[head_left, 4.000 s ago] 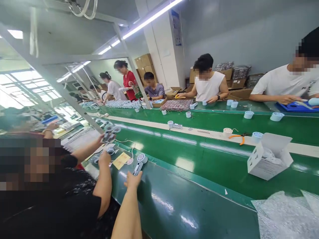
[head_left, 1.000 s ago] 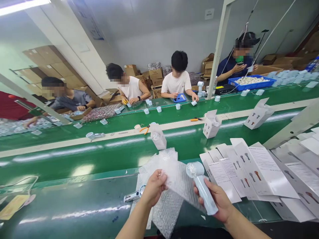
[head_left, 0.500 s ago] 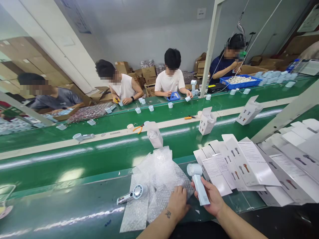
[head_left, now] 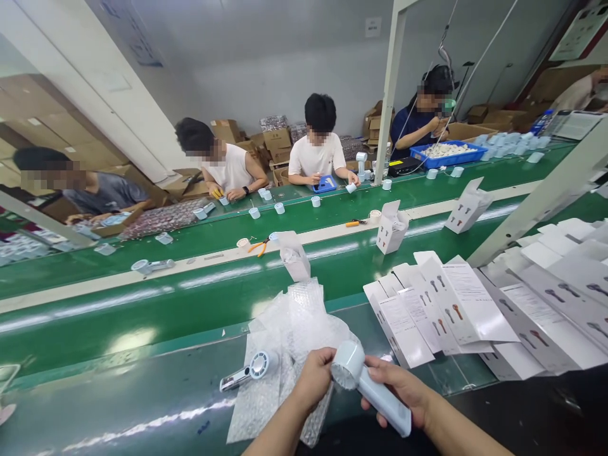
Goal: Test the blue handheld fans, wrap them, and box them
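A light blue handheld fan (head_left: 349, 365) is held tilted in front of me, its round head to the upper left and its handle toward the lower right. My right hand (head_left: 396, 386) wraps around the handle just below the head. At the head's left side, the closed fingers of my left hand (head_left: 316, 378) grip its edge; their tips are partly hidden. Under my hands lie sheets of bubble wrap (head_left: 266, 402). Another light blue fan (head_left: 260, 365) with a shiny handle rests on the wrap to the left.
Folded white boxes with leaflets (head_left: 456, 304) are stacked at right. Across the green conveyor belt (head_left: 204, 291), open white boxes (head_left: 392, 231), orange-handled pliers (head_left: 259, 247) and fan parts stand. Several people (head_left: 318, 152) work on the far side. A slanted white post (head_left: 536, 190) rises at right.
My right hand has brought the fan closer and tilted it, handle to the lower right. My left hand has lifted off the bubble wrap to the fan's head. The view has shifted slightly.
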Available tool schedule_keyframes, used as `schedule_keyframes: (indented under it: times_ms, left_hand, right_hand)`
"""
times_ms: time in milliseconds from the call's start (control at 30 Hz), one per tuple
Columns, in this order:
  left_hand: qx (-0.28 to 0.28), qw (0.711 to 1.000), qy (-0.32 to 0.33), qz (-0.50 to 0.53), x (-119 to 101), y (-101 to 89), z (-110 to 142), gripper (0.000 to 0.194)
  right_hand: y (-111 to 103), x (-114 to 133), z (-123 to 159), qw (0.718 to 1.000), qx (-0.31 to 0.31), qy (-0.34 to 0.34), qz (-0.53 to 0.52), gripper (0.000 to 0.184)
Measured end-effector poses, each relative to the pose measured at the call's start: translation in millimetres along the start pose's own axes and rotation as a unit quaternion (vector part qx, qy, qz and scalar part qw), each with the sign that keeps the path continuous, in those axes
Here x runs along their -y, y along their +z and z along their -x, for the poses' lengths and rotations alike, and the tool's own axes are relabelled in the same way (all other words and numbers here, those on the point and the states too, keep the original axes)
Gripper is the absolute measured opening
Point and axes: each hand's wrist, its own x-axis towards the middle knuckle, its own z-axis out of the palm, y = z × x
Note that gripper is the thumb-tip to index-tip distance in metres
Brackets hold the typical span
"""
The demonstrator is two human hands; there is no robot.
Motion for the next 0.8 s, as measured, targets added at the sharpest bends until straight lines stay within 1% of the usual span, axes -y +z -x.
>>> schedule_keyframes:
  times_ms: [100,167,200,267,300,367,433,500,533,600,633,700,733,800]
  left_hand:
    - [-0.068,0.996,0.000,0.058,-6,-6.0,8,0.027]
    - [-0.101,0.992,0.008,0.076,-15,-7.8,15,0.024]
    - [-0.110,0.991,0.023,0.069,-21,-7.9,20,0.022]
    - [-0.120,0.989,0.084,0.012,-35,-7.8,29,0.017]
    - [-0.118,0.984,0.129,-0.033,-40,-8.1,34,0.017]
    - [-0.099,0.962,0.219,-0.127,-45,-10.4,44,0.017]
    - [-0.071,0.941,0.272,-0.189,-40,-14.0,54,0.017]
    - [-0.061,0.931,0.285,-0.220,-27,-16.0,62,0.017]
    - [-0.068,0.931,0.279,-0.226,-19,-15.4,66,0.018]
    - [-0.076,0.930,0.271,-0.239,-7,-9.7,70,0.020]
    - [-0.063,0.924,0.280,-0.251,-5,-4.6,70,0.021]
    - [-0.019,0.907,0.310,-0.284,-7,8.5,65,0.023]
    - [-0.007,0.902,0.313,-0.298,-11,15.3,62,0.024]
    - [-0.019,0.907,0.287,-0.308,-22,26.6,54,0.024]
  right_hand:
    - [1,6,1,0.999,-0.021,0.002,0.045,0.054]
    - [4,9,6,0.997,-0.035,0.005,0.073,0.054]
    - [7,10,8,0.996,-0.042,0.003,0.082,0.054]
    - [15,11,13,0.994,-0.056,-0.006,0.097,0.052]
    - [19,12,15,0.992,-0.064,-0.011,0.105,0.051]
    - [26,12,19,0.989,-0.082,-0.021,0.119,0.050]
    - [29,10,24,0.987,-0.099,-0.023,0.124,0.052]
    - [30,7,28,0.987,-0.113,-0.021,0.116,0.055]
    - [30,5,30,0.986,-0.121,-0.020,0.111,0.056]
    - [32,0,31,0.983,-0.145,-0.033,0.107,0.059]
    - [34,-3,30,0.979,-0.164,-0.046,0.115,0.062]
    - [40,-8,26,0.965,-0.204,-0.059,0.156,0.070]
    - [44,-10,23,0.958,-0.216,-0.053,0.183,0.074]
    - [50,-13,16,0.952,-0.214,-0.017,0.217,0.074]
